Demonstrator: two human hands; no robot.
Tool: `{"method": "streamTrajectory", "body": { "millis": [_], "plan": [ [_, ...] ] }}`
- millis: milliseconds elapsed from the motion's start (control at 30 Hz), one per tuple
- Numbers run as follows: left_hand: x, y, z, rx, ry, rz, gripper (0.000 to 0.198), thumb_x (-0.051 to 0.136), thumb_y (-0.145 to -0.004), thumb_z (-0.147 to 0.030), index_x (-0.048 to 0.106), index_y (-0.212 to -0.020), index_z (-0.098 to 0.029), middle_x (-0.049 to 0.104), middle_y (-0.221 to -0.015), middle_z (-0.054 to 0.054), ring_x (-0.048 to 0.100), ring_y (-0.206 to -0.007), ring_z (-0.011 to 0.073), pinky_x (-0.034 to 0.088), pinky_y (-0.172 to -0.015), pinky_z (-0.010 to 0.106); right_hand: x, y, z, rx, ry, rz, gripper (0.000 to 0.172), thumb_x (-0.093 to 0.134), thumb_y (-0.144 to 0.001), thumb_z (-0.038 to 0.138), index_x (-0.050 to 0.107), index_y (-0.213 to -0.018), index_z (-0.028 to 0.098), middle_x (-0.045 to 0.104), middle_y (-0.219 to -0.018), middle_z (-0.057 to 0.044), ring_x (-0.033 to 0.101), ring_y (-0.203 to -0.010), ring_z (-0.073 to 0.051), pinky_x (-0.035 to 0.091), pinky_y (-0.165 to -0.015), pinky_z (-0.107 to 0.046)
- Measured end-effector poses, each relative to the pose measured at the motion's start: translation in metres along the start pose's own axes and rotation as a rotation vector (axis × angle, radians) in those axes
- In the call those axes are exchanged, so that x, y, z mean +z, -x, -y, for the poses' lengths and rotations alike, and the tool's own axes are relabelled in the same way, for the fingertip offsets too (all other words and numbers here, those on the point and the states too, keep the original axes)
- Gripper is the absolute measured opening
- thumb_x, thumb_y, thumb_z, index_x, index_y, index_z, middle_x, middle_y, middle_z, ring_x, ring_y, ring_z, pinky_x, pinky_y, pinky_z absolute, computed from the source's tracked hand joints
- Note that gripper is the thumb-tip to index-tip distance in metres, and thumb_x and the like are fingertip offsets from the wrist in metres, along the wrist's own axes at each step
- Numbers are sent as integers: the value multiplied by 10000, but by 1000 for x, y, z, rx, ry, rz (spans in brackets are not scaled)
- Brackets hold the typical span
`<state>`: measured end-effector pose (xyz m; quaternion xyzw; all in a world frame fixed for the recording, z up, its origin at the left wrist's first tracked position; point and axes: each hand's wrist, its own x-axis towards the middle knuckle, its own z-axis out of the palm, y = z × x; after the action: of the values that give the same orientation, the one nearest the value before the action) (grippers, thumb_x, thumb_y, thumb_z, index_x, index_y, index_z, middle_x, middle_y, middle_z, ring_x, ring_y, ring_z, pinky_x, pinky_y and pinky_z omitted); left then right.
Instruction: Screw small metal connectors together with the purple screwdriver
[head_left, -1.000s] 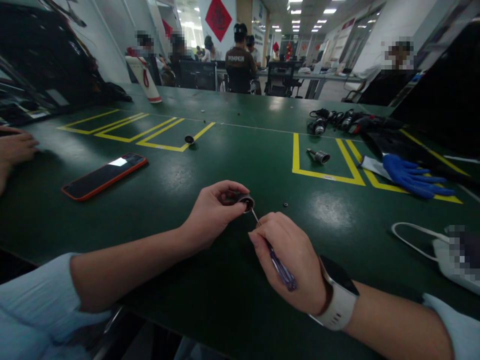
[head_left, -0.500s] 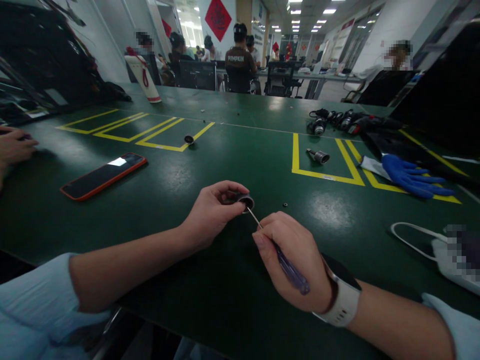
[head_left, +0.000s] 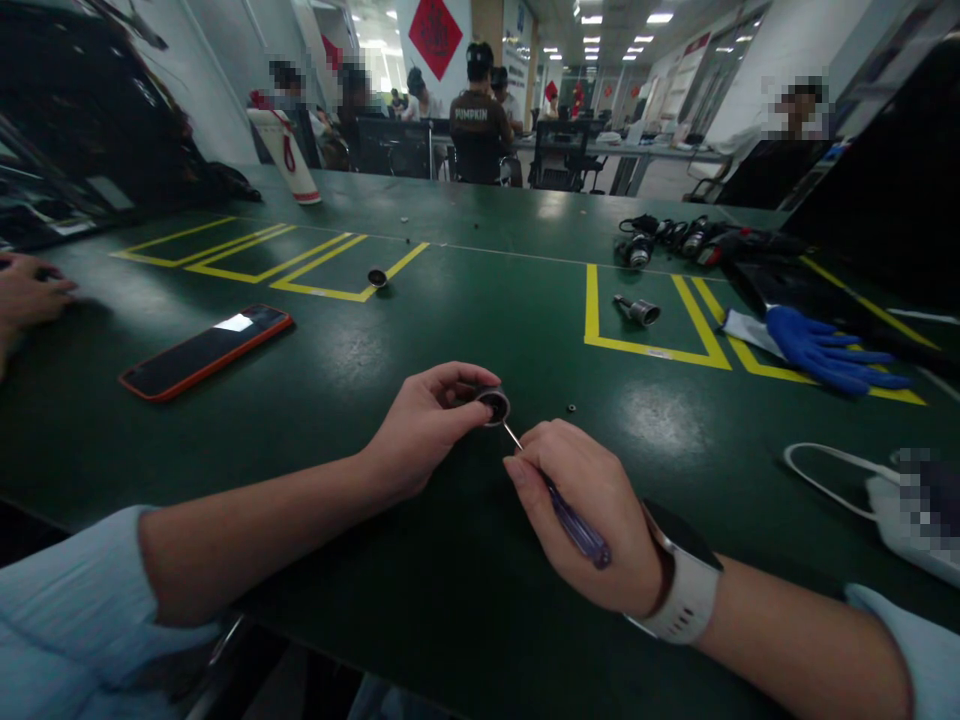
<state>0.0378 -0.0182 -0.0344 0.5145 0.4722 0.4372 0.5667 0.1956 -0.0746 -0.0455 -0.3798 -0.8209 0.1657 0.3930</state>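
The socket (head_left: 496, 404), a short hollow piece of dull grey metal with a round rim and dark inside, is in the left hand (head_left: 424, 430), its fingers curled narrowly around it, the mouth turned toward the right hand (head_left: 574, 510). The right fingers are closed on a screwdriver (head_left: 576, 530), whose clear purplish handle is ridged lengthwise; its thin, shiny shaft slants up to the socket's lower rim. Whether the tip touches cannot be told.

Just right of the socket sits a tiny dark nut (head_left: 571, 408), ring-shaped. Farther right and beyond it, a metal fitting (head_left: 641, 313) with a narrow stem and flared round end lies inside yellow tape (head_left: 652, 352). Beyond the socket to the left, a small dark cap (head_left: 377, 278) lies beside another tape strip. Well left of the socket is a flat, glossy phone (head_left: 206, 353) with an orange edge; far right, a limp blue glove (head_left: 825, 350) with a pale cuff.

Smooth green table (head_left: 480, 310), softly reflective, spans beyond the socket between cap and fitting, and leftward to the phone. The table's near edge runs below the socket, under the left forearm.
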Motion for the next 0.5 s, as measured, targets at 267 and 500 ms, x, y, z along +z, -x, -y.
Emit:
{"method": "streamTrajectory", "body": {
  "millis": [267,500],
  "plan": [
    [-1,-1,1,22,-48,4,209,690,-627,-88,647,-824,-145,655,-733,-8,613,-700,114,479,-685,241,1,0,0,-6,12,14,187,415,-907,165,482,-733,172,527,-699,-38,456,-637,-152,373,-581,-307],
    [0,0,0,21,-64,5,199,699,-618,-107,646,-806,-140,645,-706,-5,601,-660,121,471,-649,254,1,-1,4,19,28,11,197,408,-906,154,477,-722,168,503,-682,-32,445,-634,-151,355,-587,-305]
  ]
}}
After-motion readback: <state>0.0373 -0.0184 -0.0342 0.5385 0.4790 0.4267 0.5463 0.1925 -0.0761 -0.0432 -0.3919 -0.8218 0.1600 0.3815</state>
